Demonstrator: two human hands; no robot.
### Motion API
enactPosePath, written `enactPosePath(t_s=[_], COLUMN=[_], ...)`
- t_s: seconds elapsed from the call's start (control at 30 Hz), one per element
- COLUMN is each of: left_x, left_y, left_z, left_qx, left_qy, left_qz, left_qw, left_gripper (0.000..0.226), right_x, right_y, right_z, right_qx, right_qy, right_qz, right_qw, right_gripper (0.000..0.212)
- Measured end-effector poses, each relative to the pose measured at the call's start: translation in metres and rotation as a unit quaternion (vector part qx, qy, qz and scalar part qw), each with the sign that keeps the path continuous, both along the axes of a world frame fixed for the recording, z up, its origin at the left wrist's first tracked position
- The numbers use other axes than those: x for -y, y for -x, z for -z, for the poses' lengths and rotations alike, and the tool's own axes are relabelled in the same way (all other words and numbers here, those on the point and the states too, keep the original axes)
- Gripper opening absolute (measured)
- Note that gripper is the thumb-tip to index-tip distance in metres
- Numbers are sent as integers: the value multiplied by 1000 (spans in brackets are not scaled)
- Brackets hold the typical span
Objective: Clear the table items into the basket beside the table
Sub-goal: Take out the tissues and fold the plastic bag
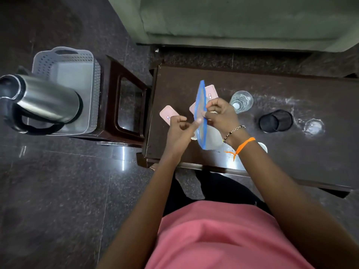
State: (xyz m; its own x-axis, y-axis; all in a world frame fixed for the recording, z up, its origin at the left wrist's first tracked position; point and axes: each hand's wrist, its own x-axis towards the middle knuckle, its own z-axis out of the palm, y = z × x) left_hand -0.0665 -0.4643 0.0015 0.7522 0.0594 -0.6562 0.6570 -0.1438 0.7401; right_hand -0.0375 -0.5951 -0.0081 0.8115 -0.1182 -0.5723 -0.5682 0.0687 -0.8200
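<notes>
From the head camera I see both hands over the dark counter (291, 152), working a blue-rimmed container lid (201, 113) held on edge. My right hand (221, 117) has its fingers (210, 108) pinched on the lid's rim, and my left hand (180, 131) has its fingers curled with the thumb pressed against the lid's near face, so both hands are clamped on the same piece.

Taking the lid as my landmark: a pale container (212, 136) sits just below and right of it, partly behind my right wrist. Pink flat cases lie close by, one (168, 114) to the left and two more (210, 92) behind it. To the right stand a clear glass (241, 101), then a black mesh cup (275, 120), then a small clear glass piece (314, 127). Well to the left, off the counter, the grey basket (64, 90) rests on a dark stool (126, 98), with a steel kettle (40, 100) lying in it.

I judge the risk to be the swing leftward: the lid could slip from such a light edge grip, or my right forearm could clip the clear glass.

The pale container's shape is mostly hidden, a white object by my right wrist is cut off, and I cannot read the case labels.
</notes>
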Motion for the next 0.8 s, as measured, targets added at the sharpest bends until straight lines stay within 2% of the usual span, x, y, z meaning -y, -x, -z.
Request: enactPosePath(t_s=[0.1,0.13,0.2,0.23,0.3,0.37,0.4,0.47,0.53,0.63,0.73,0.8], left_x=[5,5,4,2,-1,-3,-2,2,9,17,25,28], left_y=[1,2,3,3,2,1,1,0,0,2,7,11], left_z=[1,2,3,2,1,1,0,-1,-1,-3,-4,-5], left_qx=[12,21,36,46,72,105,119,141,163,211,254,275], left_qy=[-44,-58,-90,-104,-122,-135,-137,-128,-121,-109,-91,-89], left_qz=[41,36,1,-26,-67,-57,-41,-11,20,74,107,122], left_qw=[998,997,995,993,988,984,982,982,979,969,957,950], left_gripper=[14,16,13,12,17,21,20,15,11,10,7,5], right_x=[3,4,9,12,18,19,17,12,5,-2,2,6], right_y=[4,4,4,5,7,10,10,9,6,0,-8,-11], right_z=[-5,-6,-11,-14,-19,-25,-27,-31,-31,-23,-8,-1], right_qx=[44,62,115,140,153,149,156,169,152,51,-60,-110], right_qy=[52,78,182,272,452,541,548,509,422,307,234,209], right_qz=[-36,-36,-58,-87,-140,-179,-193,-217,-236,-259,-209,-183], right_qw=[997,994,975,948,867,808,799,816,862,914,948,954], right_gripper=[37,38,33,27,25,31,32,31,31,25,25,28])
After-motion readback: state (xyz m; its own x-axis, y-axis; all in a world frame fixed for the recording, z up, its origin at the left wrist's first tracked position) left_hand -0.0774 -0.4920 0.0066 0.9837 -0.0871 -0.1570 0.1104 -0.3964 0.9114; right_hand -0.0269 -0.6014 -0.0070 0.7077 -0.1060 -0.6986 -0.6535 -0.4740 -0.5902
